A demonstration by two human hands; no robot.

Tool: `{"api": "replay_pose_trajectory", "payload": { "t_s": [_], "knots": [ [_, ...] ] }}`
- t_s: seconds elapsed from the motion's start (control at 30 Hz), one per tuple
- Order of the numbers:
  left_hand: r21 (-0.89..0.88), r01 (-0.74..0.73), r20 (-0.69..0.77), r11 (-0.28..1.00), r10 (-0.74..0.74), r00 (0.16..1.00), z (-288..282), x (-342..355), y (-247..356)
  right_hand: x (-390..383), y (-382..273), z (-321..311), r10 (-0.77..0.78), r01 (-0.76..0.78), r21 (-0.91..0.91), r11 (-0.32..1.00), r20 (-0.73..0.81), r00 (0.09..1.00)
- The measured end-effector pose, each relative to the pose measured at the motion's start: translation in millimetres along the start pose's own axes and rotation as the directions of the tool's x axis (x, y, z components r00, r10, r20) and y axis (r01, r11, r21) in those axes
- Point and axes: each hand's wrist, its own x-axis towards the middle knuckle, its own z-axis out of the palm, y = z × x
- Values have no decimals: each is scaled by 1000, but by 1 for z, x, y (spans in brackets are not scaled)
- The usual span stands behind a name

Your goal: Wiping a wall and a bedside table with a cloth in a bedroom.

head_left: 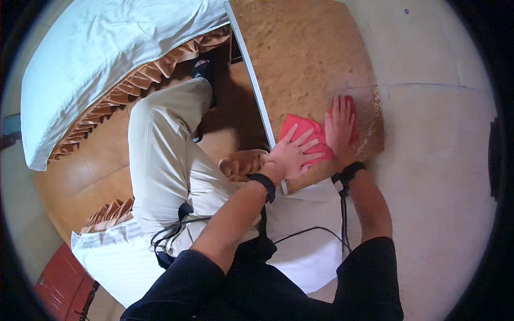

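On the brown tabletop (305, 48), near its lower right corner, both hands are pressing flat on a red cloth (301, 128). The left hand (293, 156) is lying with fingers spread wide over the cloth's left part, palm down, gripping nothing. The right hand (340, 125) is resting flat with fingers together and extended over the cloth's right edge, likewise gripping nothing. A dark band is sitting on each wrist, and thin black cables are trailing down from them.

Judged from this posture, the wiping of the surface is the step in hand. The next stroke is calling for even downward pressure and a sweep towards the uncovered area, keeping the cloth flat beneath both palms.

The tabletop is showing a mottled, grainy brown finish, edged with a pale straight strip (256, 91) along its left side. The cloth is appearing soft, thin and folded. Beside the tabletop, a bed (101, 59) is carrying a smooth pale sheet with a pleated orange-brown skirt. The floor is looking glossy and brown.
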Motion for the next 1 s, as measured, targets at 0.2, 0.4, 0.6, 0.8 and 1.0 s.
{"api": "replay_pose_trajectory", "payload": {
  "t_s": [0.2, 0.4, 0.6, 0.8, 1.0],
  "knots": [
    [19, 41, 14, 999, -42, 999, -7, 5, 2, 30, 6, 11, -79, 79, -5, 997, -78, 994],
    [30, 73, -18, 997, -72, 997, -6, 5, 3, 53, 5, 23, -84, 90, 36, 995, -128, 988],
    [26, 98, -37, 995, -97, 995, -6, 4, 5, 53, 2, 20, -73, 73, -1, 997, -104, 992],
    [59, 104, -24, 993, -102, 994, -10, -5, 6, 51, -6, 13, -120, 122, -4, 993, -189, 975],
    [54, 80, -119, 995, -73, 990, -4, -16, -1, 30, -18, 9, -95, 91, -37, 995, -155, 983]
  ]
}}
